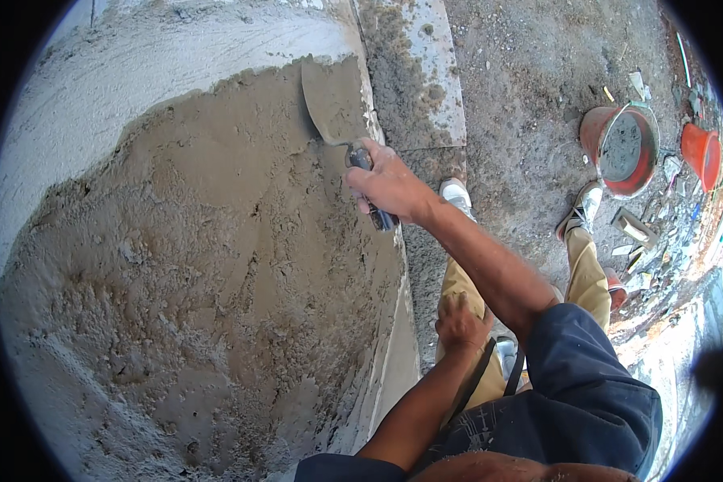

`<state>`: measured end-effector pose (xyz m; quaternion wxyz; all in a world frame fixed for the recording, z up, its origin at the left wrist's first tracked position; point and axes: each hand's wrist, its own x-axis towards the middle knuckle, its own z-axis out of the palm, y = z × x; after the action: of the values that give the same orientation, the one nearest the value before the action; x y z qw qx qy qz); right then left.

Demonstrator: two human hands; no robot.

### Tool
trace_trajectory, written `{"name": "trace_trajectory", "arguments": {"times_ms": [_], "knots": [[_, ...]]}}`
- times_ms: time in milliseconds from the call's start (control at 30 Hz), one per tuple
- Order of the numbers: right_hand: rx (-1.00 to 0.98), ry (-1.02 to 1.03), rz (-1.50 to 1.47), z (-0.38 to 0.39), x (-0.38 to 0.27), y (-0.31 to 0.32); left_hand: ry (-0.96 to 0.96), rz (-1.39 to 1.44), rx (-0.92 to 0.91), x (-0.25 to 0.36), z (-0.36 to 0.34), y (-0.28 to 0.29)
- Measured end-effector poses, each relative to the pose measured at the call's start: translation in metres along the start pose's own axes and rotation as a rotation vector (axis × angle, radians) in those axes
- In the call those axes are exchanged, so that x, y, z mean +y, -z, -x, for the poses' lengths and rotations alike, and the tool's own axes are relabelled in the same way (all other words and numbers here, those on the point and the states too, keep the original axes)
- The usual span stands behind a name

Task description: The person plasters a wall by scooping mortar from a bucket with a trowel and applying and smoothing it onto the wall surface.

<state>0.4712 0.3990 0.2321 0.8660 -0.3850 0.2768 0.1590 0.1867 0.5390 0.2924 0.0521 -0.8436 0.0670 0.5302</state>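
My right hand (390, 185) is wrapped round the dark handle of a trowel (329, 104). The trowel's pointed metal blade lies against wet grey-brown mortar (217, 177) on the wall, close to the wall's right edge. Smoother mortar surrounds the blade, while a rougher patch spreads lower down. My left hand (462, 323) rests on my bent leg in tan trousers, fingers laid over the knee and holding nothing.
On the dirt ground at right stands a red bucket (593, 140) with grey mix inside and a wire handle. Beyond it are an orange-red bucket (701, 157), a flat float (635, 227) and scattered debris. A mortar-splashed slab (438, 72) edges the wall's foot.
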Motion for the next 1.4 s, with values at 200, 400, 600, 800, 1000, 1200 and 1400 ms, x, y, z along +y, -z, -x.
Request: {"name": "trace_trajectory", "arguments": {"times_ms": [200,400,600,800,1000,1200,1400], "knots": [[0.382,0.224,0.543,-0.017,0.101,0.011,-0.032,0.036,0.044,-0.008,-0.001,-0.002],[0.276,-0.254,-0.174,-0.141,0.096,0.1,-0.009,-0.001,0.094,-0.018,0.0,-0.007],[-0.175,-0.448,-0.481,-0.117,0.042,0.117,-0.017,0.027,0.163,-0.021,0.004,-0.008],[-0.149,-0.237,-0.333,-0.065,0.008,0.075,0.038,0.015,0.054,-0.014,0.005,-0.005],[-0.024,-0.225,-0.311,-0.052,-0.011,0.034,0.039,0.054,0.038,-0.015,0.007,-0.007],[0.089,-0.021,0.064,-0.04,0.021,0.016,0.056,0.044,0.011,-0.013,0.006,-0.006],[0.313,-0.084,0.398,-0.012,0.064,0.029,0.051,0.047,0.023,-0.015,0.0,0.009]]}}
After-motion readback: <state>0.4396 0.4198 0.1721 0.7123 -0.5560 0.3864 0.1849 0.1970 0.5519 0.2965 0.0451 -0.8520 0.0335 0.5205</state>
